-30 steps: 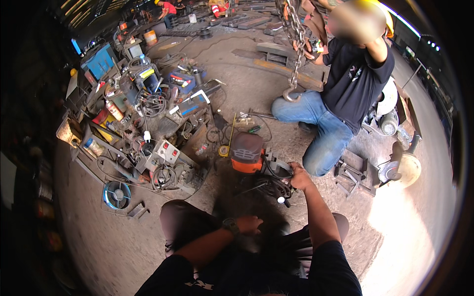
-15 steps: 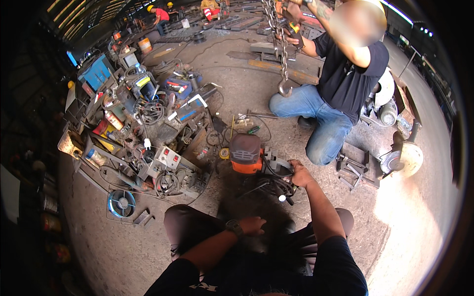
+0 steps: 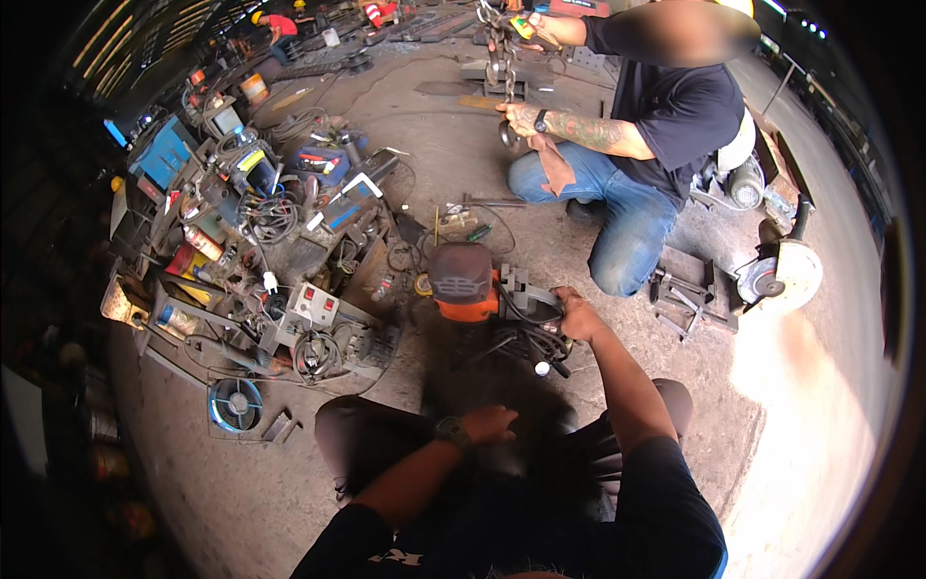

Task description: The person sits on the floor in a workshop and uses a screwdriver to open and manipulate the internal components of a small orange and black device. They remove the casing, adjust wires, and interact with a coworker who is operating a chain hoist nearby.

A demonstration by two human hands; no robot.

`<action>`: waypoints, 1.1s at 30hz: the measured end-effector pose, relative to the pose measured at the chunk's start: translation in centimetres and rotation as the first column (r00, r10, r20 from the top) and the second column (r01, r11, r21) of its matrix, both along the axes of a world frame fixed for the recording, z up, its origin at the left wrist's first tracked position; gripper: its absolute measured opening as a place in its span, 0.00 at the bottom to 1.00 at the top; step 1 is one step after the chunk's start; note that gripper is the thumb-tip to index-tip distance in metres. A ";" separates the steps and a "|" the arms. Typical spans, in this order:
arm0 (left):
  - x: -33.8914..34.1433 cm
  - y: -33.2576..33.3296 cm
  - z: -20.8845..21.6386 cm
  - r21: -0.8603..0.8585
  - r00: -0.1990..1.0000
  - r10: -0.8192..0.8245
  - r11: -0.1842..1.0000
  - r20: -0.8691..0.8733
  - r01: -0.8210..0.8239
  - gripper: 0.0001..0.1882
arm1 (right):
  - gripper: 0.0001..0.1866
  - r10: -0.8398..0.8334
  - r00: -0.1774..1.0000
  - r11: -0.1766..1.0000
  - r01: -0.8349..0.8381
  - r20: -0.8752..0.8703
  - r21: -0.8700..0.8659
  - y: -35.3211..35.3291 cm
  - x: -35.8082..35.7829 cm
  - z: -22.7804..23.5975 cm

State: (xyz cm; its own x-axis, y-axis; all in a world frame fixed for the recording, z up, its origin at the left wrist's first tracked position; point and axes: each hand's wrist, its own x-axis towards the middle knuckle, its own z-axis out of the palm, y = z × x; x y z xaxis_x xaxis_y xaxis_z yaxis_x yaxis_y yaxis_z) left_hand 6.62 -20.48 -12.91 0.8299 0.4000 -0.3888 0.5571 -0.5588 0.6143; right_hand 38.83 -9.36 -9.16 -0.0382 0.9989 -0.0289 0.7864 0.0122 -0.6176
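My right hand (image 3: 577,315) is closed round the grey handle at the right side of an orange power tool (image 3: 465,307) with a dark cap, which rests on the floor before me. A bundle of black cable (image 3: 529,349) lies against the tool, close under that hand. My left hand (image 3: 489,425), with a watch at the wrist, hangs above my lap. Its fingers look loosely apart and nothing shows in them. Across from me a kneeling co-worker has one hand (image 3: 521,118) at the hook end of a hanging chain (image 3: 508,72); the other is raised beside the chain, near something yellow-green.
At left lies a crowded heap of tools and cables, with a grey switch box (image 3: 311,307) and a blue round fan (image 3: 234,403). A tape measure (image 3: 422,285) lies beside the power tool. At right stand a metal frame (image 3: 687,294) and a disc cutter (image 3: 772,280).
The co-worker's tattooed arm has come down to the hook, and the chain has shifted left. My right hand keeps its hold on the power tool. The whole view has shifted slightly.
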 end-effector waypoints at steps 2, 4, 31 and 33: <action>0.1 0.1 0.2 0.006 0.999 -0.003 1.000 -0.054 0.003 0.30 | 0.38 -0.002 1.000 1.000 0.002 -0.018 -0.006 0.0 -0.5 0.4; 0.2 0.1 0.1 0.004 0.996 -0.003 1.000 -0.090 0.003 0.31 | 0.37 -0.004 0.999 1.000 0.003 -0.037 -0.013 -0.3 -0.8 1.1; 0.3 0.9 0.2 -0.096 0.985 0.079 0.991 -0.154 -0.094 0.32 | 0.28 0.028 0.998 0.987 -0.037 0.057 0.159 -0.2 -0.3 0.3; 0.5 0.9 0.2 -0.091 0.988 0.071 0.992 -0.135 -0.084 0.32 | 0.27 0.003 0.998 0.989 -0.014 0.069 0.150 0.0 -0.6 0.5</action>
